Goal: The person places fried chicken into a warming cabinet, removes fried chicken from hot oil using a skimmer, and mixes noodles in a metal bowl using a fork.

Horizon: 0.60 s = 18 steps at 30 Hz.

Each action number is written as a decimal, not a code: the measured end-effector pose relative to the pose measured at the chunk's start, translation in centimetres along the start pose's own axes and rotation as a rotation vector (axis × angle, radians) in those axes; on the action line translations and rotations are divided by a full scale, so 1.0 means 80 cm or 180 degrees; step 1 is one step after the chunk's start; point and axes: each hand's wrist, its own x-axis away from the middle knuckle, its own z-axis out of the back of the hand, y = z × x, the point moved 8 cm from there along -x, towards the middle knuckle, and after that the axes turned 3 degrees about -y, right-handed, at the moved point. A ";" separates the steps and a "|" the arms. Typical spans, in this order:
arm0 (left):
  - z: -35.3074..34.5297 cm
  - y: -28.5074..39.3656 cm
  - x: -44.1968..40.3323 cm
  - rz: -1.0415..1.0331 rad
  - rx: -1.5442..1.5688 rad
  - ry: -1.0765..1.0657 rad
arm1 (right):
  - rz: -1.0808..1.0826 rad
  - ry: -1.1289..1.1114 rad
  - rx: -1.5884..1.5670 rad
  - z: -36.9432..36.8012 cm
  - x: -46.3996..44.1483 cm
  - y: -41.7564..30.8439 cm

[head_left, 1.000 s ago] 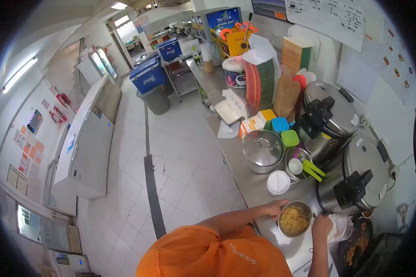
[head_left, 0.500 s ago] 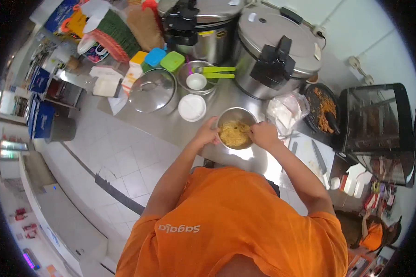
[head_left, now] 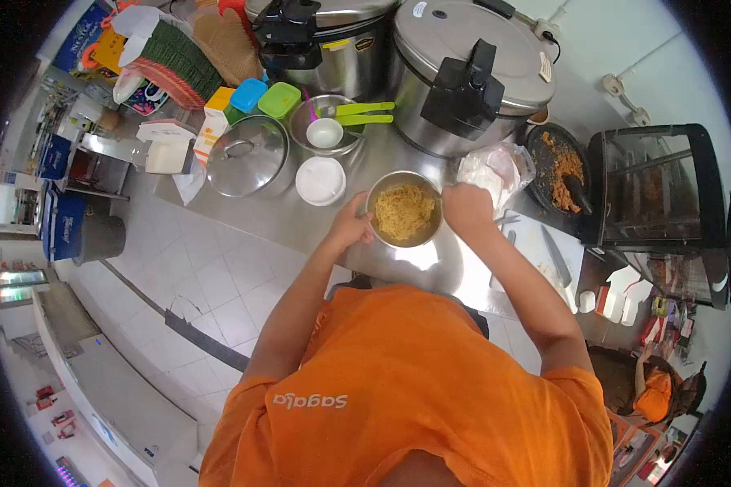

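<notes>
A round metal bowl (head_left: pixel 373 191) holds yellowish noodle-like food (head_left: pixel 404 213) and stands at the front of the steel counter. My left hand (head_left: pixel 349 225) grips the bowl's left side, with the thumb near the front and the fingers along the wall. At the opposite rim my right hand (head_left: pixel 468 208) is closed in a fist. Whatever it holds is hidden by the fingers. A white round tub (head_left: pixel 320 181) lies behind the bowl to the left. Behind my right hand is a clear plastic bag (head_left: pixel 495 170) with something white in it.
Two large lidded cookers (head_left: pixel 471 57) line the back. A lidded pot (head_left: pixel 250 158) and a metal basin (head_left: pixel 300 130) with green-handled utensils stand left. To the right are a mortar (head_left: pixel 536 154) with reddish-brown paste, a knife (head_left: pixel 557 256) on a white board and a glass case (head_left: pixel 654 191).
My right hand has moved from over the food to the bowl's right rim. The food's surface shows more fully. The whole view has shifted slightly.
</notes>
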 end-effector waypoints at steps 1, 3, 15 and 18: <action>0.000 0.001 -0.001 0.0000 0.0013 -0.0014 | -0.0050 -0.0094 -0.0018 -0.015 -0.020 0.006; -0.001 0.001 -0.001 0.0003 0.0049 -0.0024 | 0.0038 -0.0058 -0.0404 -0.070 -0.054 0.016; -0.008 0.014 0.017 0.0021 0.0216 0.0071 | 0.0171 -0.0266 -0.3034 -0.172 -0.045 0.042; 0.001 -0.007 0.006 0.0067 0.0539 -0.0040 | 0.0246 -0.0119 -0.2777 -0.145 -0.037 0.053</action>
